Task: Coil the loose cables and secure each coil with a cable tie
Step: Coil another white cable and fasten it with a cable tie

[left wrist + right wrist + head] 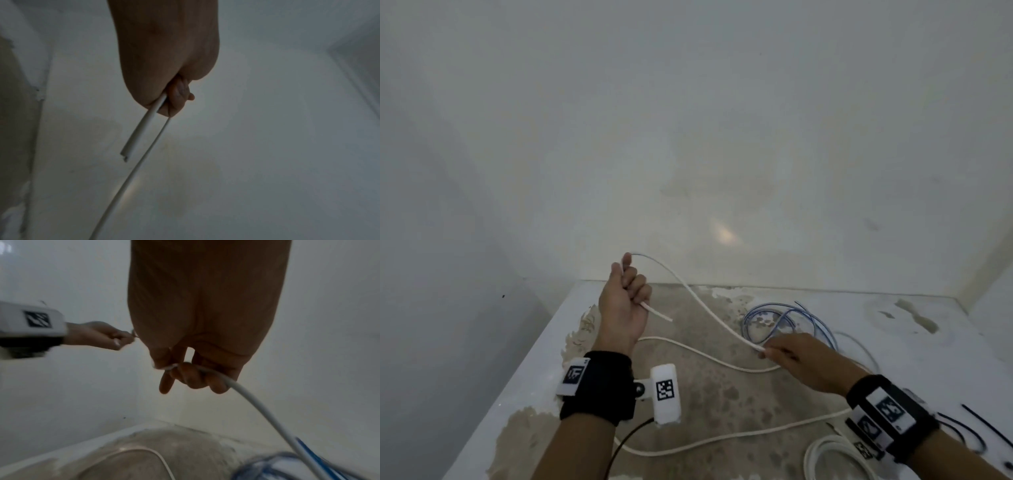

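Held up at about ten o'clock above the table, the left hand (624, 301) is closed in a fist around the thin white round cable (702, 301), whose short cut end sticks out below the little finger. From the top of the fist the cable arcs down toward four o'clock and is pinched between the thumb and fingers of the right hand (796, 356), held low over the worn white tabletop with patchy beige stains (722, 397). More of the cable is trailed in loose curves across the table toward six o'clock. A loose tangle of thin blue wire (787, 318) is seen just beyond the right hand. Thin black cable ties (986, 425) are laid at four o'clock, beside the right wrist.
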Tool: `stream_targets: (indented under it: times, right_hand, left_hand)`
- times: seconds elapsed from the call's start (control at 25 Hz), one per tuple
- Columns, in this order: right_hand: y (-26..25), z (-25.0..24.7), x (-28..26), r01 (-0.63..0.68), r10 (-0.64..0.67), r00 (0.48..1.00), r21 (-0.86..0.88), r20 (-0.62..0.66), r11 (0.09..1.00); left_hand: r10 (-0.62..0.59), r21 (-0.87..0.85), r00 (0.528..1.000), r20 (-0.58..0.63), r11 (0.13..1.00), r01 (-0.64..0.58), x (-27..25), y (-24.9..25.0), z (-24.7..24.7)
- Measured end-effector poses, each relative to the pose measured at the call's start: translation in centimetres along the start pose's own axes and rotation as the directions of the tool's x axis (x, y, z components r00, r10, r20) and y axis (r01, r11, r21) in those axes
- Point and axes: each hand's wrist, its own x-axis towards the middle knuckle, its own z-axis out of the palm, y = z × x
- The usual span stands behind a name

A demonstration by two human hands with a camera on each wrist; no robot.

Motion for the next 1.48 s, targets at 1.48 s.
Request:
stream_targets:
  times: [1.48]
  right_hand:
    - [-7.2, -9.8, 0.7, 0.183, -0.034, 0.893, 0.292, -0.449, 0.939]
  left_hand:
    - [-0.551, 0.464, 0.783, 0.290, 0.796, 0.389, -6.7, -7.7, 7.8]
